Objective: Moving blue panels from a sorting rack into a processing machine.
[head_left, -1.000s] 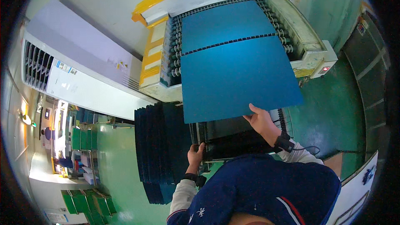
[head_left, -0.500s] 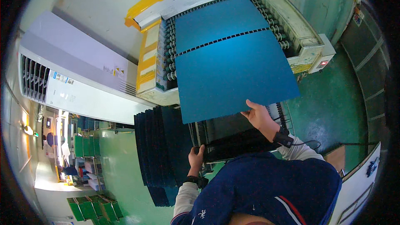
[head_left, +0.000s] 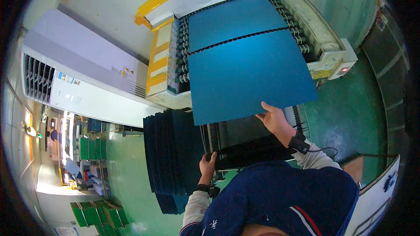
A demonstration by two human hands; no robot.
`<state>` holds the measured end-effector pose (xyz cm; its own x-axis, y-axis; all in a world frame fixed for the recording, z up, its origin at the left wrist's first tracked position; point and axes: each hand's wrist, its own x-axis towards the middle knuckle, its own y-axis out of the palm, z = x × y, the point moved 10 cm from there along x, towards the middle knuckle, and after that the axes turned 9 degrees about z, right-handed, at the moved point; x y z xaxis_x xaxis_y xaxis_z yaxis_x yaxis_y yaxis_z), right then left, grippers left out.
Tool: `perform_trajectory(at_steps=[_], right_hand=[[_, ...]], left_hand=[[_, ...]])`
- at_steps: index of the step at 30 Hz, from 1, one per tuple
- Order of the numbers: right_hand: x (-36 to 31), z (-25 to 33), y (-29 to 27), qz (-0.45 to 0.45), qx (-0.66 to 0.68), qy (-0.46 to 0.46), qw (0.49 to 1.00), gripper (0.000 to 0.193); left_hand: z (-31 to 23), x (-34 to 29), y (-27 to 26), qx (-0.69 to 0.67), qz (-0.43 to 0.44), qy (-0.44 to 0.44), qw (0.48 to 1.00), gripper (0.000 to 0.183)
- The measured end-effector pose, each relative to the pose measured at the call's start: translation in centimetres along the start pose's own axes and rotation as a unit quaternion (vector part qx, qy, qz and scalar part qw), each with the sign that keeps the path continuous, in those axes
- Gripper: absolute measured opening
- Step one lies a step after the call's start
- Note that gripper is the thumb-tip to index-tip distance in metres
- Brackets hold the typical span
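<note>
Conveyor (head_left: pixel 306 17), upper centre. Front sheet (head_left: pixel 249 78), centre: near edge overhanging, apparently hence hand-supported. Dark sheets (head_left: pixel 170 155), left of centre: ranked side by side, likely for compactness. Rack (head_left: pixel 213 139), lower centre: partly covered, dark. Right hand (head_left: pixel 278 123): front sheet pinched, thumb above, fingers hidden. Left hand (head_left: pixel 207 166): at rack; grip cannot be told.

On the air conditioner (head_left: pixel 94 96), yellow labels (head_left: pixel 127 71) and a blue label (head_left: pixel 62 77) are placed, but their print is too small to be read. On the shirt (head_left: pixel 258 188), a white character (head_left: pixel 214 224) is shown.
</note>
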<state>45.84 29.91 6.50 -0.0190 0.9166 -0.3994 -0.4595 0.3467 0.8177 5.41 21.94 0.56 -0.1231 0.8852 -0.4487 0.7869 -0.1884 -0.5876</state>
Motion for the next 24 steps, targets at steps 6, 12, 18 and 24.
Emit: perform_trajectory(at_steps=[6, 12, 18, 24], right_hand=[[0.8, 0.2, 0.1, 0.015, 0.001, 0.001, 1.000, 0.020], [1.8, 0.3, -0.1, 0.016, 0.004, -0.002, 1.000, 0.018], [2.2, 1.1, 0.7, 0.021, 0.010, 0.002, 1.000, 0.020], [2.7, 2.0, 1.1, 0.016, 0.010, -0.016, 1.000, 0.028]], left_hand=[[0.0, -0.1, -0.1, 0.009, -0.003, -0.018, 1.000, 0.067], [1.3, 0.1, 0.1, 0.010, -0.006, -0.025, 1.000, 0.072], [0.0, -0.3, 0.1, 0.012, -0.003, -0.020, 1.000, 0.071], [-0.3, -0.3, 0.0, 0.025, -0.006, -0.015, 1.000, 0.068]])
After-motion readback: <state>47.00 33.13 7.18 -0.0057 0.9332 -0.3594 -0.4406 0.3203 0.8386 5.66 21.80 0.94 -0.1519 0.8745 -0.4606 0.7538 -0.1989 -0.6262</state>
